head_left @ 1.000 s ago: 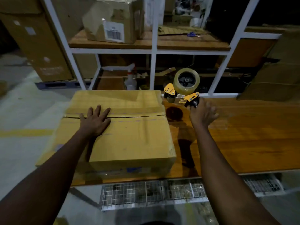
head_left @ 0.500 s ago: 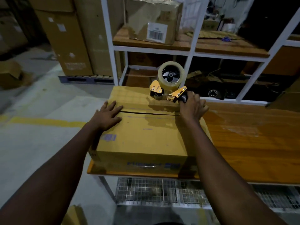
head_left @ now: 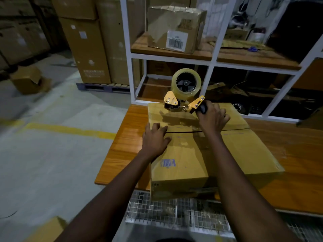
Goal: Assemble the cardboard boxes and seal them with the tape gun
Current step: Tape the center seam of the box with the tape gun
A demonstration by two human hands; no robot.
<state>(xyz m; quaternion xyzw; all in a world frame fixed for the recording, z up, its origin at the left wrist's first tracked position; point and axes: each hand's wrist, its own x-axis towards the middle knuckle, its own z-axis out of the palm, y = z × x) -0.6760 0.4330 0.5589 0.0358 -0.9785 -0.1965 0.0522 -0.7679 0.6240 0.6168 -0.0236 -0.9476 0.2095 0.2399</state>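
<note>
Two hands on box (head_left: 244, 151): left hand (head_left: 154, 140) flat, fingers (head_left: 157, 126) straight, pinning flaps near seam (head_left: 183, 132); right hand (head_left: 212, 117) clenched round tape gun (head_left: 185, 95) at far flap, likely about to tape.

Dim, warm light falls from above on the cardboard box (head_left: 236, 151), where the tape gun (head_left: 185, 91) casts a soft shadow. A faint sheen lies on the wooden table (head_left: 129, 137). The upper right of the frame sinks into black, the left edge smears with blur, and the white shelf frame (head_left: 126, 41) leans with wide-angle distortion.
</note>
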